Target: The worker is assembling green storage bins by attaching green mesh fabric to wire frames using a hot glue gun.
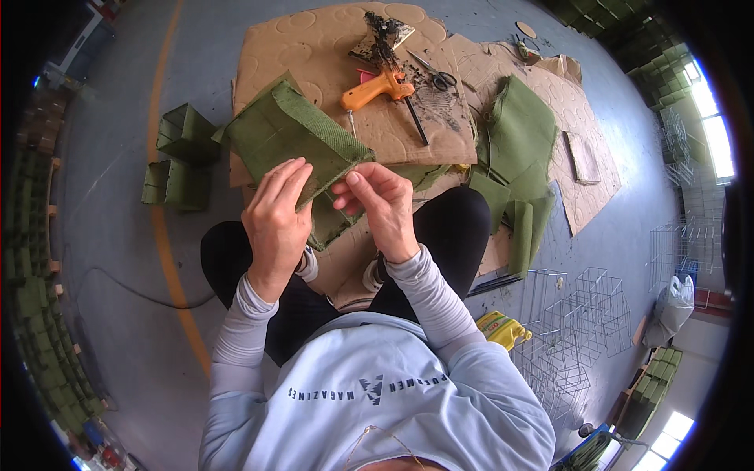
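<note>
Above black-clad knees [457, 224], the right hand [378, 206] pinches the edge of a boxy, coarse-woven green fabric piece [292, 129] between thumb and forefinger; the left hand [276, 220] rests on it, fingers pressed together. Beyond, an orange glue gun [375, 89] lies on brown cardboard [287, 47] dented with rings. Dark lettering [371, 389] crosses the pale cloth shirt [393, 432].

Note yellow jug [503, 330] beside wire frames [562, 345], right. See white bag [674, 308] farther right, yellow floor line [163, 235] left.
</note>
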Demonstrator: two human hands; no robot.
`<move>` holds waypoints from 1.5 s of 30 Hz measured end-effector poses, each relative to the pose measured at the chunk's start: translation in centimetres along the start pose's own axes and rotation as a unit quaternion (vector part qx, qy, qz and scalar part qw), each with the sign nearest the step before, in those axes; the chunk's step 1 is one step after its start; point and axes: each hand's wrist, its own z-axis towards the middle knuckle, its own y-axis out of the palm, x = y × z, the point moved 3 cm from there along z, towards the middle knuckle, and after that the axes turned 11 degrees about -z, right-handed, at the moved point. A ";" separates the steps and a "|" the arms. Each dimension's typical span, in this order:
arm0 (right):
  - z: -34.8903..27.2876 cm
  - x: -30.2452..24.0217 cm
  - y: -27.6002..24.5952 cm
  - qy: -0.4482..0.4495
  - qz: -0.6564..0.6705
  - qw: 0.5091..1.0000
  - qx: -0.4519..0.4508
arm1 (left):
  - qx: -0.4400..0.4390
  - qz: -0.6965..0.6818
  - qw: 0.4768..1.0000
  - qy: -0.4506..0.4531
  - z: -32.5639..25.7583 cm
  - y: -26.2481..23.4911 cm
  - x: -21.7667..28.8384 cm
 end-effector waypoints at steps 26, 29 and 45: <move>1.1 -0.7 0.1 -0.016 -0.042 0.999 0.010 | 0.005 -0.025 0.999 -0.027 1.3 -1.0 -0.6; 0.8 -1.4 -0.5 0.014 -0.067 0.997 -0.023 | 0.003 -0.044 0.998 -0.044 1.8 -1.3 -0.8; 18.1 0.4 -22.6 -0.186 -0.634 0.709 0.247 | 0.030 0.112 0.982 0.150 5.3 -2.4 -0.4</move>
